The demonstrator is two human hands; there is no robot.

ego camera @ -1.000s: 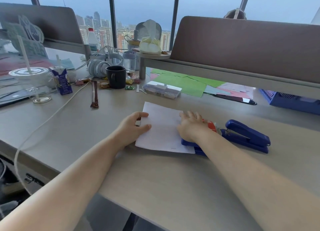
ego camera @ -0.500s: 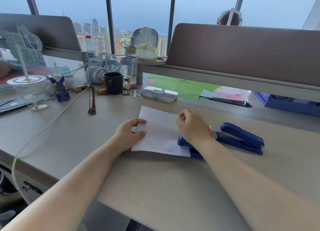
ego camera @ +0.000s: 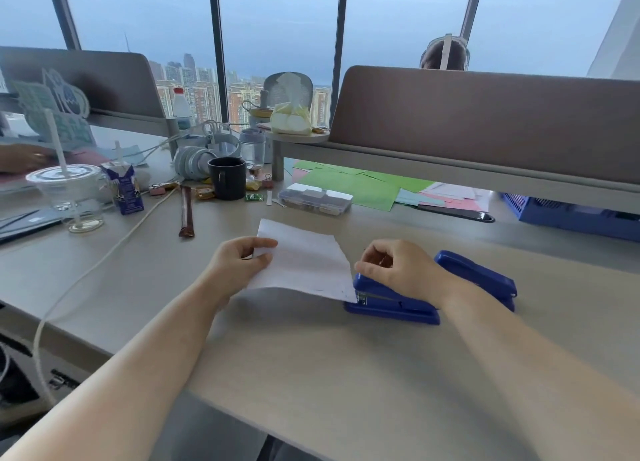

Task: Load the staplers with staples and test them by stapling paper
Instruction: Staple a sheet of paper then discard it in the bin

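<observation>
White paper sheet (ego camera: 304, 263) is lying mid-desk, its near right corner now sitting in the mouth of the near blue stapler (ego camera: 388, 299); a second ago it was lying flat on top of that stapler. Left hand (ego camera: 235, 266) is pinching the sheet's left edge, thumb over, lifting it. Right hand (ego camera: 398, 270) is resting curled on the stapler's top, fingers loosely bent, having risen off a flat press. Likely a test staple was just made. Second blue stapler (ego camera: 478, 278) is waiting just right. Clear staple box (ego camera: 315, 201) is lying farther back.

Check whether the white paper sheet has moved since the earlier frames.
Yes. The white paper sheet has lifted off the desk; its corner sits in the nearer blue stapler.
</observation>
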